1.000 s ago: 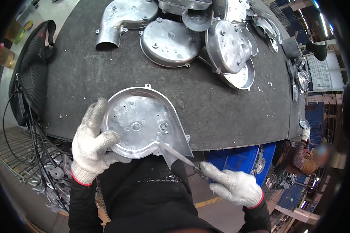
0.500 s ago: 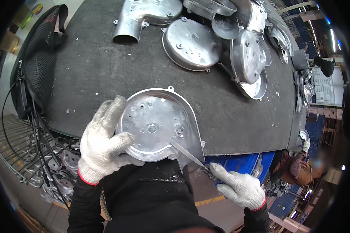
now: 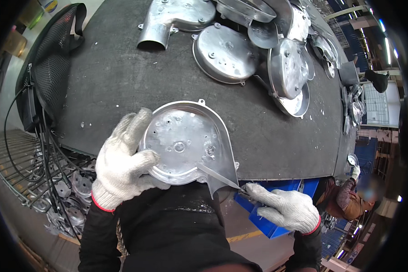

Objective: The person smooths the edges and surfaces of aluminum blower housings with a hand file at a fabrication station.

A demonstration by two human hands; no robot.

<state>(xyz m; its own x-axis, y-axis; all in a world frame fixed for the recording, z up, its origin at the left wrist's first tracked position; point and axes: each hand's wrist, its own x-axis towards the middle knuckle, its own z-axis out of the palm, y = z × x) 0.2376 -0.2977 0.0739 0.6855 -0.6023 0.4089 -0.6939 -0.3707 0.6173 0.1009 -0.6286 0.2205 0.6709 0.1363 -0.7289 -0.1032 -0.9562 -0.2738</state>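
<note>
Shifted slightly upward in view, the right grip (image 3: 285, 208) clamps a blade (image 3: 218, 176), handle mostly hidden, across the metal housing (image 3: 186, 145); left grip (image 3: 126, 161) clamps that housing at the near edge of the surface (image 3: 109, 86). Farther housings (image 3: 181, 14) are cut off.

In front of me the dark surface (image 3: 267, 140) is strewn with pale flecks (image 3: 82, 124). Toward its far edge lie a spouted housing (image 3: 179, 16), a round housing (image 3: 224, 52) and, farther right, a tilted housing (image 3: 286, 68) over a shell (image 3: 303, 102). More parts (image 3: 323, 46) lie toward the far right corner. The open housing (image 3: 179, 131) in my left fingers (image 3: 140, 122) overlaps the near edge; I can't tell whether it rests there.
</note>
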